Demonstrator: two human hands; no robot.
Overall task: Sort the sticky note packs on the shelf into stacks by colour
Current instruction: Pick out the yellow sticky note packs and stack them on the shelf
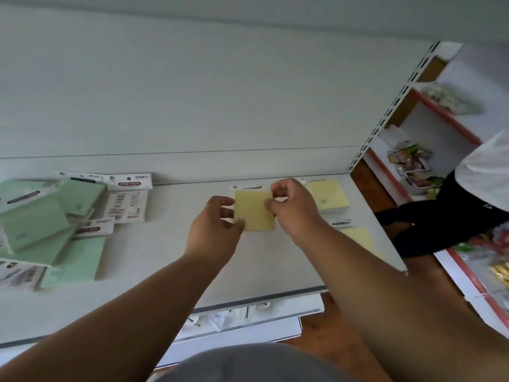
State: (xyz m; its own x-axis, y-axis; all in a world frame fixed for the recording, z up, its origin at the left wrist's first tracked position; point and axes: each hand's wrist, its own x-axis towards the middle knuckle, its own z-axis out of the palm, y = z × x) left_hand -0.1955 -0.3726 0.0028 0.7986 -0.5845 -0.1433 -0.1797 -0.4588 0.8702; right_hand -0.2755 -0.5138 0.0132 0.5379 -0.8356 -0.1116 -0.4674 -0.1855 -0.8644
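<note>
A yellow sticky note pack (253,212) is held over the middle of the white shelf (170,260). My left hand (213,230) pinches its left edge and my right hand (293,208) pinches its upper right corner. On the right stands a yellow pack (327,195), with another yellow pack (360,239) nearer the shelf's front, partly hidden by my right forearm. At the left lies a loose pile of green packs (35,221), some showing white printed card backs (126,202).
The shelf ends at a slotted white upright (391,106) on the right. Beyond it a person in a white top and black trousers (451,213) stands by red-edged shelves of goods (413,161). A lower shelf (242,323) shows under the front edge.
</note>
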